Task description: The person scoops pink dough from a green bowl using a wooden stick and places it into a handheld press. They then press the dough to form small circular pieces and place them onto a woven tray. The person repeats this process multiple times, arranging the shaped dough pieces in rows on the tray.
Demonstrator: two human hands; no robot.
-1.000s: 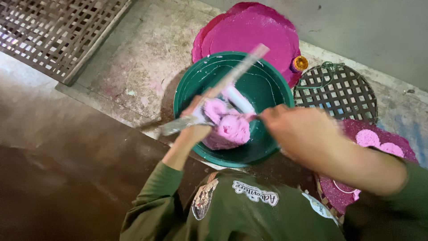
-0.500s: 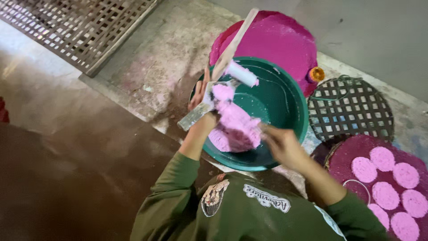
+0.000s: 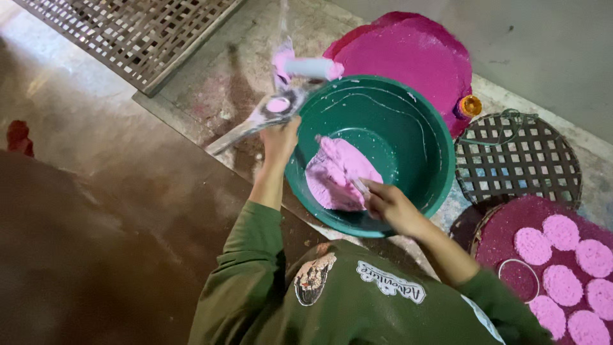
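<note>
Since half a second ago the pink dough has slid lower into the basin and the right hand has dropped onto it, while the left hand has carried the paddle up over the far-left rim. Largest in view is the brown floor (image 3: 96, 211), with a slatted wooden grate (image 3: 128, 32) lying at the far left. Beyond the basin lies a round magenta tray (image 3: 415, 57), and to the right a woven lattice tray (image 3: 517, 160); nearer on the right a dark red mat (image 3: 504, 236) carries flat pink discs (image 3: 562, 230) and a thin ring (image 3: 518, 279). The green basin (image 3: 408, 128) sits at the centre, streaked white inside. In its near-left part lies the pink dough (image 3: 335, 172), a soft folded slab. The left hand (image 3: 280, 137) is closed around the handle of a dough-smeared wooden paddle (image 3: 255, 121), held just outside the basin's left rim, with a pale roller (image 3: 313, 67) above it. The right hand (image 3: 386, 204) rests on the dough's near edge, fingers curled and pinching it. A small orange cap (image 3: 470, 105) stands just beside the basin's far-right rim.
</note>
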